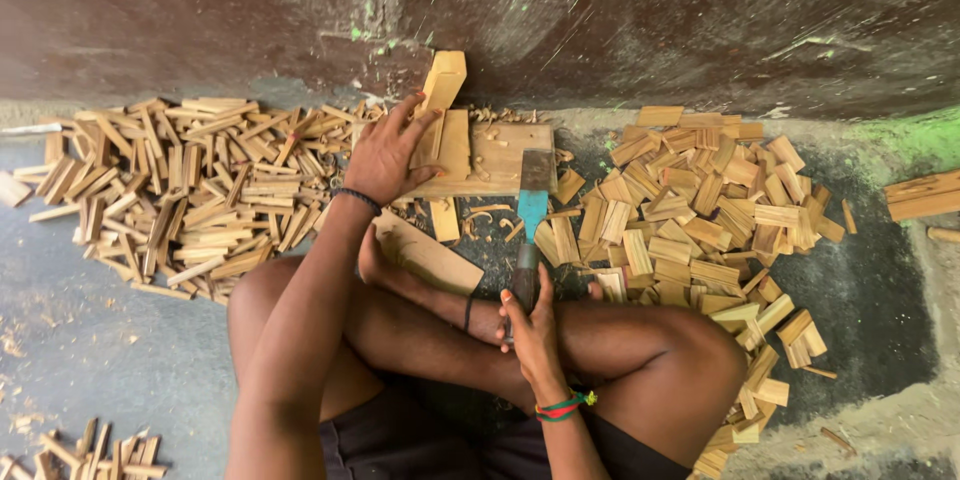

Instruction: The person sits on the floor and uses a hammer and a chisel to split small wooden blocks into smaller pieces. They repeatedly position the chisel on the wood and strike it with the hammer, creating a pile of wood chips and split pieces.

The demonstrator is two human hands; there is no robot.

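Note:
I sit cross-legged on the floor facing a dark wall. My left hand (385,152) rests with fingers spread on a small wooden piece (432,140) that lies on a flat wooden block (497,162). A taller wooden piece (443,79) leans upright against the wall just beyond my fingers. My right hand (530,328) grips the handle of a broad chopping blade (532,202), whose teal and rusty blade lies flat with its tip over the block. A flat board (425,254) lies by my foot.
A large heap of thin cut wooden strips (190,190) spreads on the left. A heap of short flat wooden pieces (700,210) lies on the right. More strips (90,452) lie at bottom left, planks (922,196) at far right. Shavings litter the floor near the block.

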